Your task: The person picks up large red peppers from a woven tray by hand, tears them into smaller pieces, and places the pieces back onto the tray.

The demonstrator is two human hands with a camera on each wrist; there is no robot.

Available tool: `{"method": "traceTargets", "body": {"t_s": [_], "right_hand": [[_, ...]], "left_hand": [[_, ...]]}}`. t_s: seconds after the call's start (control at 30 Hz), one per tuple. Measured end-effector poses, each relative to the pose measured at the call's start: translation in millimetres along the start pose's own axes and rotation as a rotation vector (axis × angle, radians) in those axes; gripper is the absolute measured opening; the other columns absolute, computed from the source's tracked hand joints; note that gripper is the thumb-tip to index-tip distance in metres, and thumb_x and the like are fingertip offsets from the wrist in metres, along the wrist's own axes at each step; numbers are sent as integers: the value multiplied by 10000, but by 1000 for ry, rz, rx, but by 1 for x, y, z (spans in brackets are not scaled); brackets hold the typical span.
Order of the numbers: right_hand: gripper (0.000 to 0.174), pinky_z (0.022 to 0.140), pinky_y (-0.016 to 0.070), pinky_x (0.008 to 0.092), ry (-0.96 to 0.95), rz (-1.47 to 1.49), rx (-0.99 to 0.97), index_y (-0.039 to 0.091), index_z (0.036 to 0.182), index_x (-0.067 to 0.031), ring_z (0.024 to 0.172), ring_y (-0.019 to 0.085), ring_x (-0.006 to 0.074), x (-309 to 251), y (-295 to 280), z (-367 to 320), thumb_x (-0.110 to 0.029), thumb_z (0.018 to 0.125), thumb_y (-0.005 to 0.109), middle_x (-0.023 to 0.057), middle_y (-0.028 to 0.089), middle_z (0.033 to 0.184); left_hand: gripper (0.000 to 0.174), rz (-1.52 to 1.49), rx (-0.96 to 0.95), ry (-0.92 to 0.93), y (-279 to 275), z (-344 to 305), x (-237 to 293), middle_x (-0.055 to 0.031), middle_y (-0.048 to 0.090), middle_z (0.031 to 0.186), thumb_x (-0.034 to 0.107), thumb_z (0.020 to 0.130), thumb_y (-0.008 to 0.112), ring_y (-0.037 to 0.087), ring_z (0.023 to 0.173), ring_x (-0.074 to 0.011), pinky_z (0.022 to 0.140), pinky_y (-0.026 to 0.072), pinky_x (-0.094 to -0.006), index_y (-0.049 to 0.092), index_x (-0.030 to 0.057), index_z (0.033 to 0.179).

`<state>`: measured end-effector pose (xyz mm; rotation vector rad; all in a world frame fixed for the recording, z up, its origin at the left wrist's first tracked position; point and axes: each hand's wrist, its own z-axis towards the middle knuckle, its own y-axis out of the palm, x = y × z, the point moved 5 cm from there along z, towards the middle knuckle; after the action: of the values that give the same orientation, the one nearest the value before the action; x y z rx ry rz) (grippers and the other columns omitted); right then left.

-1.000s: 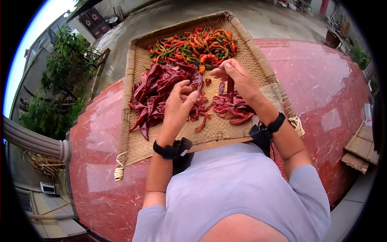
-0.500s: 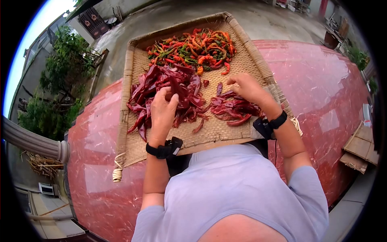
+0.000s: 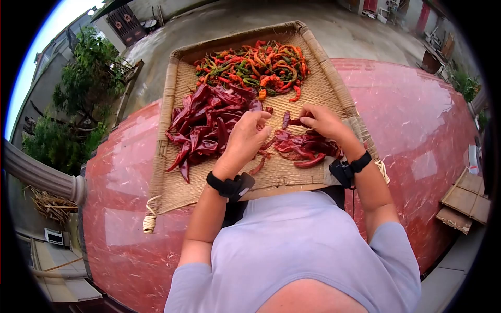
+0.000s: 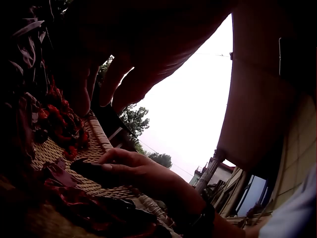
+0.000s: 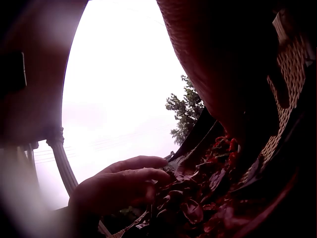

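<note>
A shallow woven tray [image 3: 177, 203] holds dried chillies. Over the smaller heap of dark red dried chillies [image 3: 308, 148], my right hand [image 3: 326, 124] pinches one dried chilli [image 3: 296, 122] between thumb and fingers. The left wrist view shows that dark chilli [image 4: 86, 169] poking out past the fingertips. My left hand [image 3: 244, 140] hovers at the right side of the larger heap of dark red chillies [image 3: 201, 125], fingers loosely bent with nothing held. Its palm faces the right hand.
Behind both heaps lies a pile of thin orange, red and green chillies [image 3: 255, 65]. The tray rests on a glossy red marble surface [image 3: 135, 229]. Further out are a stone column [image 3: 47, 177], bushes [image 3: 78, 94] and flattened cardboard [image 3: 467, 193].
A chilli held by the right hand passed to the left hand, which left it on the larger heap. The left hand then moved back right; the right hand lowered and picked up another chilli.
</note>
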<state>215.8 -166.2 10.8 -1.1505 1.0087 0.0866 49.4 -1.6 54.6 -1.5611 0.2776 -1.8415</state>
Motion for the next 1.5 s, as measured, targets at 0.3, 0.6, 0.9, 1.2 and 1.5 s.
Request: {"method": "traceTargets", "body": {"t_s": [0.3,0.6,0.9,1.2,1.5], "right_hand": [[144,719,475,227,-126,742,-159,604,1029,-10,798,561,67,-52,7,-6,-146,995,570,-8,619,878],[245,766,499,396,-78,-228,-126,626,1065,-68,896,646,289,-34,31,2,-216,879,682,116,670,932],[228,788,517,390,-72,38,-12,655,1045,-86,936,666,280,-31,39,8,-136,825,690,94,698,986],[264,789,520,379,-170,277,11,622,1096,42,898,662,278,-40,17,18,-81,863,615,148,669,932],[359,923,479,428,-360,-482,55,656,1180,-152,1035,580,348,-2,48,44,-16,858,571,106,604,1210]], "left_hand": [[270,-146,-74,-9,23,5,0,-24,617,794,168,931,670,527,675,-81,615,457,-259,644,-6,1136],[408,472,548,-151,-70,-19,-22,-160,499,1106,154,863,712,596,968,-316,841,511,-390,589,42,1235],[356,147,106,32,-6,-9,-13,-119,579,1022,133,884,698,584,799,-193,755,500,-295,623,16,1211],[207,88,162,-168,-18,-7,-6,-21,606,716,178,953,631,529,638,-98,612,454,-268,653,12,1073],[406,148,316,-222,-65,-14,-14,-57,583,673,209,915,659,579,631,-166,631,485,-335,595,52,1284]]}}
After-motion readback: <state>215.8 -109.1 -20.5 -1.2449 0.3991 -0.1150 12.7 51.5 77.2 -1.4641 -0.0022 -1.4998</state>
